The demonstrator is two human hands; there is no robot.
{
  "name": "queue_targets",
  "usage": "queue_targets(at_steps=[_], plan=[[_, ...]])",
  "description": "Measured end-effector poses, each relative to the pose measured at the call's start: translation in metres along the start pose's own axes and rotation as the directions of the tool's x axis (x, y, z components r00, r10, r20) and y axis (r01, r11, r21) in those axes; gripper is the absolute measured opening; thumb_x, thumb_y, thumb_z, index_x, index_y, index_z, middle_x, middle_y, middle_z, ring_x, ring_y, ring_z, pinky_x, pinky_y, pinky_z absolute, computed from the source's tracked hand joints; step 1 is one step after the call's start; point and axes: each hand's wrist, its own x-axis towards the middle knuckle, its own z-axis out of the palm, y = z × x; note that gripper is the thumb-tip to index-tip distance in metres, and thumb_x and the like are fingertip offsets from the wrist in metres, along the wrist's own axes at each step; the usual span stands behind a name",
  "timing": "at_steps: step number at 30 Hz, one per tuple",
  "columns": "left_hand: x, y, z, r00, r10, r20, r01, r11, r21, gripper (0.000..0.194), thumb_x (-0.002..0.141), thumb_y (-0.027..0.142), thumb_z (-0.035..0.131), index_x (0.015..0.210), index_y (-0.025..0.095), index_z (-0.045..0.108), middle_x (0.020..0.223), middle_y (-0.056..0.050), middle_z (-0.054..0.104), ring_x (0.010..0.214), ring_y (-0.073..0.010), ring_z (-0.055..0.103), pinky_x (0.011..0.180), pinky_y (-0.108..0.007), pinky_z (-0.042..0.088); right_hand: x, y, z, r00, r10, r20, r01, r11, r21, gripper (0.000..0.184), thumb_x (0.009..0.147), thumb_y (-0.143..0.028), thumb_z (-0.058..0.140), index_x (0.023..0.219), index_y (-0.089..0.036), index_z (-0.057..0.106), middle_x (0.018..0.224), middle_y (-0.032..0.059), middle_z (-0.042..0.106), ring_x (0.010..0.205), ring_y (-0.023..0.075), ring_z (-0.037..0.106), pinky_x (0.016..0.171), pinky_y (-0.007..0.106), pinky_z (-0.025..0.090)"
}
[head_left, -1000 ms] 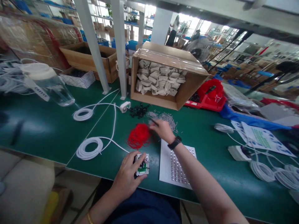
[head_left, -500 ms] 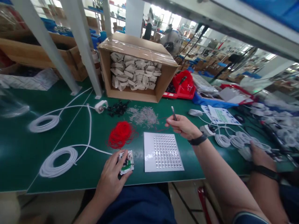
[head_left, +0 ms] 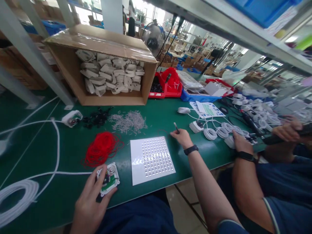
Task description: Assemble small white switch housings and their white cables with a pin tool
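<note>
My left hand (head_left: pixel 90 196) is closed around a small white plastic housing (head_left: pixel 116 188) near the table's front edge. A green circuit board (head_left: pixel 112 180) and dark parts show inside the housing, and a white cable (head_left: pixel 70 173) runs up to it from the left. My right hand (head_left: pixel 182 137) grips a slim dark tool with a light tip (head_left: pixel 176 128), low over the table; its lower end is hidden by the fingers. Left of that hand lies a white sheet with rows of clear dots (head_left: pixel 136 159). A bundle of red wires (head_left: pixel 101 148) rests above the left hand.
A cardboard box (head_left: pixel 114 101) of white housings stands at the back. In front lie small metallic pins (head_left: pixel 129 121) and black parts (head_left: pixel 97 117). Coiled white cables (head_left: pixel 210 134) are on the right. A co-worker's hand (head_left: pixel 241 143) rests beside them, and another hand (head_left: pixel 287 128) grips a dark object.
My view has swung to the right. My right hand with the slim tool has come down toward the table, right of the dotted sheet. My left hand still holds the housing, now tilted a little.
</note>
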Motion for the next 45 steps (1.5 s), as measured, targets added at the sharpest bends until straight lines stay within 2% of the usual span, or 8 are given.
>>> queue_targets(at_steps=[6, 15, 21, 25, 29, 35, 40, 45], plan=[[0.020, 0.006, 0.012, 0.999, 0.026, -0.023, -0.027, 0.998, -0.056, 0.064, 0.085, 0.035, 0.055, 0.143, 0.036, 0.027, 0.138, -0.004, 0.044, 0.120, -0.0271, 0.052, 0.102, -0.044, 0.046, -0.005, -0.019, 0.023, 0.995, 0.095, -0.035, -0.099, 0.986, -0.131, 0.012, 0.073, -0.028, 0.064, 0.073, -0.016, 0.066, 0.081, 0.0135, 0.070, 0.075, 0.0238, 0.066, 0.061, 0.029, 0.044], [0.031, 0.000, 0.000, 0.971, 0.055, 0.233, -0.064, 0.998, 0.029, 0.063, 0.082, 0.040, 0.057, 0.139, 0.022, 0.038, 0.134, -0.012, 0.051, 0.119, -0.0292, 0.053, 0.098, -0.044, 0.047, -0.009, -0.027, 0.022, 0.998, 0.061, 0.008, -0.058, 0.970, -0.235, 0.015, 0.079, -0.027, 0.059, 0.075, -0.014, 0.067, 0.082, 0.0153, 0.071, 0.079, 0.0246, 0.067, 0.066, 0.031, 0.046], [0.039, 0.013, -0.013, 0.945, -0.083, 0.316, 0.130, 0.983, -0.131, 0.070, 0.076, 0.025, 0.064, 0.140, 0.025, 0.035, 0.138, -0.008, 0.048, 0.124, -0.0271, 0.049, 0.103, -0.043, 0.043, -0.019, -0.037, 0.020, 0.999, -0.025, -0.021, 0.019, 0.967, -0.256, 0.014, 0.082, -0.019, 0.053, 0.078, -0.011, 0.064, 0.079, 0.0165, 0.069, 0.075, 0.0235, 0.065, 0.063, 0.031, 0.044], [0.037, 0.017, -0.015, 0.928, -0.267, 0.261, 0.353, 0.856, -0.377, 0.075, 0.071, 0.018, 0.068, 0.136, 0.025, 0.031, 0.135, -0.008, 0.051, 0.121, -0.0244, 0.053, 0.103, -0.043, 0.042, -0.037, -0.061, -0.003, 0.970, -0.236, -0.054, 0.219, 0.951, -0.218, 0.016, 0.088, -0.021, 0.045, 0.088, -0.013, 0.059, 0.086, 0.0172, 0.067, 0.080, 0.0242, 0.064, 0.065, 0.031, 0.040], [0.038, 0.018, -0.018, 0.944, -0.264, 0.196, 0.328, 0.777, -0.537, 0.066, 0.068, 0.015, 0.071, 0.127, 0.025, 0.041, 0.129, -0.008, 0.055, 0.115, -0.0231, 0.056, 0.101, -0.043, 0.044, -0.068, -0.104, -0.051, 0.860, -0.507, -0.055, 0.499, 0.859, -0.114, 0.011, 0.086, -0.031, 0.051, 0.087, -0.020, 0.054, 0.081, 0.0057, 0.066, 0.068, 0.0179, 0.060, 0.061, 0.027, 0.041], [0.039, 0.021, -0.028, 0.986, -0.162, 0.042, 0.159, 0.827, -0.540, 0.061, 0.068, 0.018, 0.075, 0.124, 0.024, 0.051, 0.130, -0.007, 0.053, 0.124, -0.0232, 0.047, 0.108, -0.042, 0.037, -0.162, -0.170, -0.096, 0.575, -0.812, 0.103, 0.817, 0.575, -0.029, 0.011, 0.086, -0.029, 0.053, 0.078, -0.021, 0.054, 0.059, -0.0039, 0.055, 0.046, 0.0098, 0.047, 0.045, 0.021, 0.033], [0.034, 0.018, -0.031, 0.995, -0.103, 0.004, 0.091, 0.856, -0.508, 0.059, 0.074, 0.029, 0.071, 0.129, 0.023, 0.050, 0.131, -0.008, 0.051, 0.122, -0.0239, 0.049, 0.106, -0.038, 0.040, -0.221, -0.194, -0.055, 0.350, -0.872, 0.343, 0.874, 0.435, 0.214, 0.009, 0.089, -0.017, 0.050, 0.082, -0.021, 0.053, 0.070, -0.0022, 0.062, 0.059, 0.0110, 0.057, 0.053, 0.022, 0.037], [0.031, 0.010, -0.033, 0.998, -0.048, -0.031, 0.020, 0.804, -0.595, 0.051, 0.081, 0.040, 0.062, 0.127, 0.023, 0.052, 0.129, -0.009, 0.052, 0.121, -0.0246, 0.049, 0.105, -0.036, 0.039, -0.217, -0.201, -0.002, 0.376, -0.831, 0.409, 0.871, 0.468, 0.149, 0.008, 0.090, -0.017, 0.048, 0.087, -0.018, 0.055, 0.078, 0.0030, 0.065, 0.066, 0.0170, 0.061, 0.056, 0.026, 0.036]])
